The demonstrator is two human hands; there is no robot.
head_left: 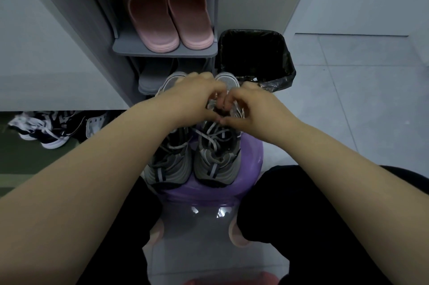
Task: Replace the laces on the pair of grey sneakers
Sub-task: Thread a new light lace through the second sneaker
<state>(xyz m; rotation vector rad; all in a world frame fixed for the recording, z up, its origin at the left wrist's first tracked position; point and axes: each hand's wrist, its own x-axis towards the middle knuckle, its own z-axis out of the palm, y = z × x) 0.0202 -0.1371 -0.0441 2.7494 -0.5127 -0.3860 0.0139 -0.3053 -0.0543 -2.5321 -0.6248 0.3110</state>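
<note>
View: head camera, looking down over both forearms.

Grey sneakers [192,159]: the pair stands side by side at frame centre on a purple stool [249,168], toes toward the bottom of the frame and heel openings toward the top.

Laces [210,136]: pale cords are threaded and crossed on both shoes. On the sneaker at frame right they lie loose and untidy below the hands.

Left hand [197,97]: fingers are curled in tight over the ankle end of the frame-right sneaker and seem to pinch lace there. Blur hides the exact hold.

Right hand [254,108]: curled the same way, with thumb tip touching the left thumb tip, and it seems to grip lace at the same spot.

Progress: judging by the laces present on both shoes, the job looks early, probably undoing or loosening the first shoe. I cannot tell whether these cords are old or new.

Left to do: by that reading, strip and relace both shoes. No spare laces are visible.

Surroundings: pink slippers [167,13] sit on a grey shoe rack [162,52] at upper centre. A bin [287,62] with a black liner is right of it. Dark sneakers [46,129] lie at the left edge.
</note>
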